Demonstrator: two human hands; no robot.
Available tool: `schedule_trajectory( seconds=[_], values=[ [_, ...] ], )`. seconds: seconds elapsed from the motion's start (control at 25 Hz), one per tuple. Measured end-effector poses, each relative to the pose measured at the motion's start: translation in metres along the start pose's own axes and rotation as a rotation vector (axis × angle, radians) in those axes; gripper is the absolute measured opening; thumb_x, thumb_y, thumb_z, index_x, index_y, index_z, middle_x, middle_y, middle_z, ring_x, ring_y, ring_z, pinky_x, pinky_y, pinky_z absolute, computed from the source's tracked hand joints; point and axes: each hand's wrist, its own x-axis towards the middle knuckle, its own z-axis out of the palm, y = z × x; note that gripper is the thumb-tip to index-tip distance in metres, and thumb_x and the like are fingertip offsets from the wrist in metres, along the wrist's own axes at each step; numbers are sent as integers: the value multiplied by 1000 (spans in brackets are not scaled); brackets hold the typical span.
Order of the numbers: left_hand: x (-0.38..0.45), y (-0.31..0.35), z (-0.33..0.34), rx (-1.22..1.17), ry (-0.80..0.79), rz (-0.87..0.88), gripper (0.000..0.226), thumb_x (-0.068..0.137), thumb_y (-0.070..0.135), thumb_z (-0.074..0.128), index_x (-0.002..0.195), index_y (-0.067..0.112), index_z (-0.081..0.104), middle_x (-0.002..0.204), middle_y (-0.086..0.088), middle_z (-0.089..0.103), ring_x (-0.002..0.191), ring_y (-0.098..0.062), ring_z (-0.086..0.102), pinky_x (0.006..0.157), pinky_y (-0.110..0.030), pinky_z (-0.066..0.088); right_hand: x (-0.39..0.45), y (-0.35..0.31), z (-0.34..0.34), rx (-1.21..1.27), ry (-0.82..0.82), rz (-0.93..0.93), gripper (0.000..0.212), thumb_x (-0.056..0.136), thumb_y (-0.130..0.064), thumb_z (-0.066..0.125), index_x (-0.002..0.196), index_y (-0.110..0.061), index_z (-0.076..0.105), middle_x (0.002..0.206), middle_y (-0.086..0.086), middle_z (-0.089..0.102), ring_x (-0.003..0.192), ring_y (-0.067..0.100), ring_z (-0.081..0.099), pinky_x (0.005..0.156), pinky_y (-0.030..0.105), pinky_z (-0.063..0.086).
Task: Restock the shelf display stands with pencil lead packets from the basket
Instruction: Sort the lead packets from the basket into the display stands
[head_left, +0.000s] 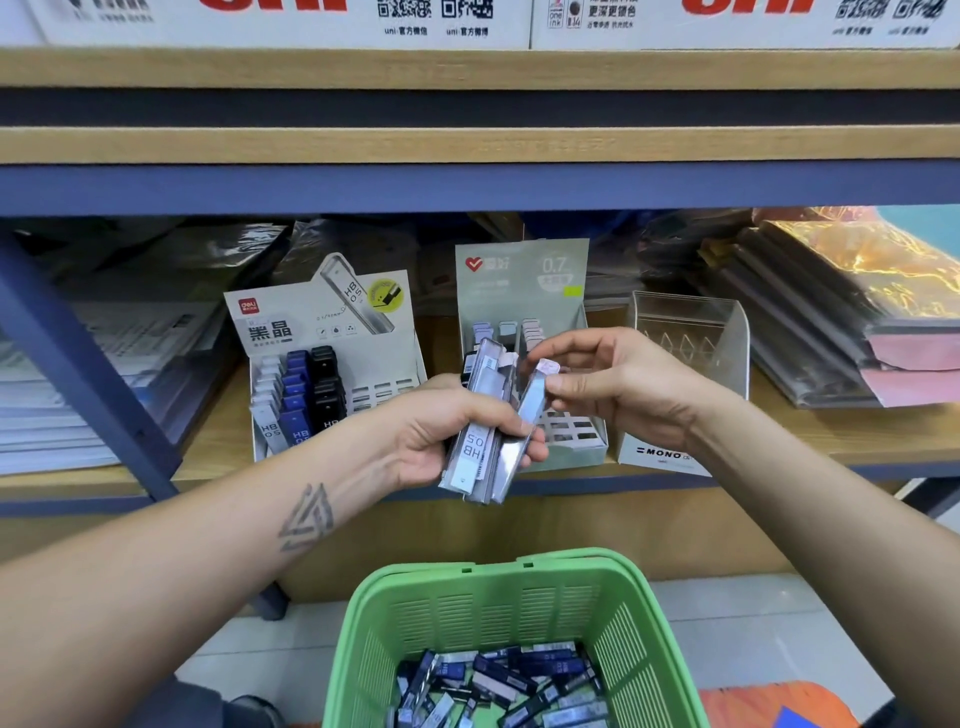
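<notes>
My left hand (441, 431) grips a bunch of grey HB 0.5 pencil lead packets (480, 441), held upright in front of the shelf. With thumb and fingers, my right hand (618, 387) pinches the top end of one packet (537, 397) at the bunch's right side. Behind my hands stands the green-grey 0.7 display stand (522, 280), a few packets in its back slots. To its left is the grey HB 0.5 display stand (322, 332), holding white, blue and black packets. Below, the green basket (467, 613) holds several loose packets.
A clear MONO stand (685, 353) sits right of the 0.7 stand. Stacks of paper and folders (831, 322) fill the shelf's right side, with more stacks on the left. A slanted blue shelf post (88, 374) crosses the left.
</notes>
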Motion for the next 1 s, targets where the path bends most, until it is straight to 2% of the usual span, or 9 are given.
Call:
schedule_trajectory(
  seconds=[0.12,0.2,0.24,0.36,0.4,0.48,0.64,0.8,1.0],
  values=[
    [0,3,0,-52,-23,20,12,85,-7,64,89,-3,74,96,-30,71,83,-33,74,79,-40,62,-3,-6,-8,32,30,-35,30,77,3,70,107,3,68,98,21,73,80,22,71,71,24,60],
    [3,4,-4,-91,25,-8,21,83,-7,65,104,-6,69,107,-31,70,86,-35,73,80,-43,61,-3,-11,-13,44,110,-87,17,77,-2,71,94,-2,67,82,14,72,66,17,67,63,19,58],
    [5,3,-6,-92,69,-41,27,84,-7,64,111,-8,64,109,-30,69,84,-34,73,76,-42,63,-2,-12,-14,32,165,-117,14,77,-5,72,91,-4,67,77,11,71,61,15,65,59,18,56],
    [7,0,-9,22,172,-123,11,88,-3,65,99,-6,65,82,-20,73,64,-24,72,56,-30,61,6,-10,-16,-149,340,-202,11,83,-4,74,93,-2,70,73,11,71,58,14,65,59,19,58],
    [7,0,-10,52,199,-135,6,87,0,68,91,-3,66,71,-15,71,57,-21,70,52,-28,59,9,-8,-16,-249,386,-226,9,86,-2,73,95,0,71,74,11,72,58,14,67,62,21,59],
    [8,1,-10,65,230,-135,9,84,5,75,85,3,66,61,-7,64,49,-17,63,49,-25,55,16,-4,-15,-457,454,-264,9,89,-1,72,98,1,72,75,9,73,61,14,70,69,28,62],
    [6,2,-7,6,237,-122,12,83,11,77,80,7,66,59,-5,62,49,-15,58,52,-24,54,23,1,-14,-691,500,-352,12,90,-5,72,98,-14,74,82,6,75,67,16,74,78,42,62],
    [4,3,-7,-27,262,-138,10,89,11,66,81,8,62,60,-7,63,50,-17,60,58,-27,53,23,1,-11,-736,504,-377,14,90,-5,73,95,-18,73,80,4,75,66,14,74,78,43,62],
    [2,4,-8,-39,271,-130,8,90,10,65,83,6,63,60,-8,64,50,-18,62,55,-26,55,20,-7,-15,-760,469,-362,13,89,-4,73,90,-18,74,71,3,73,62,13,71,78,41,62]
  ],
)
